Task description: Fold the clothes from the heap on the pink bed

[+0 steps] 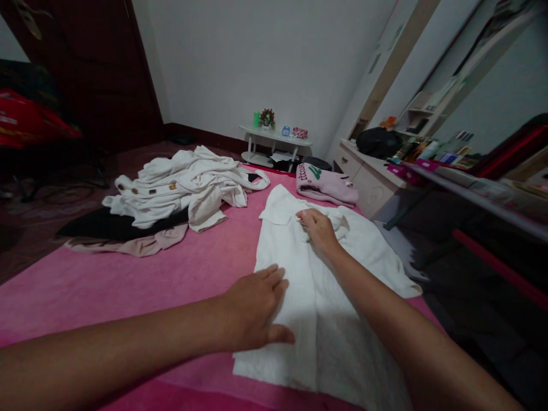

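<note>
Head view. White garment [295, 354] lies spread on a pink cover [205, 279], right of centre, its near end toward the wearer and a loose part fanning out to the right, beyond the right forearm. A flap with a straight edge stands out at its far left corner; the cloth beside the right hand is bunched.

Left hand [254, 311]: palm down on the left part of the garment, fingers extended, thumb well apart from them (wide; nothing gripped). Right hand [319, 228]: farther off, fingers bent in and pinching the garment near its far end (narrow; the exact fold between the fingertips is too small to make out).

Left of the garment, apart from it: a heap of white clothes [184, 182], with small brownish patches on its left part. It rests on a black garment [103, 224]; a beige garment [132, 245] shows below that at the near side. Just beyond the white garment, toward the right: a folded pink garment [326, 187] with dark lettering and a green mark.

Background: a small white surface [274, 136] by the wall, carrying a green container [256, 119], a plant with red tips [267, 117], a blue object (possibly a clock) [286, 131] and a red-and-white box [299, 133]. At right, a pale cabinet [377, 181] with a black bag [379, 142] on top.
</note>
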Motion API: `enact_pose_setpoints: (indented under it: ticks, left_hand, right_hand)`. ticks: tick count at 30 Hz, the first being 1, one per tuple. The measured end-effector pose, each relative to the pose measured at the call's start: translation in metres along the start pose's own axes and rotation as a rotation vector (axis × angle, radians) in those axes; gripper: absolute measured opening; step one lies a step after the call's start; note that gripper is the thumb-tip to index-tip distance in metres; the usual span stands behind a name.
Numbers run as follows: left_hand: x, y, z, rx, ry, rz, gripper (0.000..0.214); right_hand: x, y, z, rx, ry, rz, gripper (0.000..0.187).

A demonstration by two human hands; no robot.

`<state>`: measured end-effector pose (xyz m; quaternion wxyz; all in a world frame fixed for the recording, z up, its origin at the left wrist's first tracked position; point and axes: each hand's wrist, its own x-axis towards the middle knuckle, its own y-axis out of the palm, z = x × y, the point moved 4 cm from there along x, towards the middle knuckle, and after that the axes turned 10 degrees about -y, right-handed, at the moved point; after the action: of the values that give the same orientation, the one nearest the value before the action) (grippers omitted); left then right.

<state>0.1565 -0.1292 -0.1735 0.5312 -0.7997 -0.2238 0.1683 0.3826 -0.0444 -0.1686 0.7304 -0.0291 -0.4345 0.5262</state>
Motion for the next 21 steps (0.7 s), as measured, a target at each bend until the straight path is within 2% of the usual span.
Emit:
enact_pose_setpoints:
  ticks: [4, 7, 8, 10, 12, 14, 17, 19, 21]
  left_hand:
    - [-0.021, -0.011, -0.025, -0.088, 0.14, 0.066, 0.058]
    - [-0.007, -0.019, -0.033, -0.191, 0.204, 0.108, 0.035]
    - [0.005, -0.022, -0.031, -0.208, 0.197, 0.072, 0.033]
    - [0.033, -0.028, -0.02, -0.177, 0.149, -0.104, 0.033]
    - [0.06, -0.029, -0.004, -0.062, 0.089, -0.314, 0.042]
    - [0.083, -0.019, 0.015, 0.054, 0.022, -0.406, 0.057]
    - [0.104, 0.003, 0.04, 0.109, -0.096, -0.352, 0.064]
    - [0.107, 0.014, 0.048, 0.113, -0.117, -0.324, 0.062]
    - [0.106, 0.018, 0.05, 0.118, -0.111, -0.323, 0.06]
  right_hand:
    - [-0.016, -0.025, 0.02, -0.209, -0.142, 0.033, 0.016]
    - [-0.019, -0.046, 0.016, -0.349, -0.149, -0.057, 0.018]
    - [-0.019, -0.054, 0.013, -0.405, -0.138, -0.094, 0.02]
    - [-0.016, -0.066, 0.008, -0.532, -0.11, -0.146, 0.024]
    - [-0.015, -0.074, 0.002, -0.648, -0.064, -0.161, 0.034]
    - [-0.017, -0.078, -0.008, -0.71, 0.028, -0.163, 0.049]
    - [-0.028, -0.082, -0.035, -0.636, 0.258, -0.189, 0.064]
    - [-0.036, -0.083, -0.056, -0.436, 0.409, -0.224, 0.055]
    - [-0.042, -0.085, -0.073, -0.223, 0.485, -0.263, 0.041]
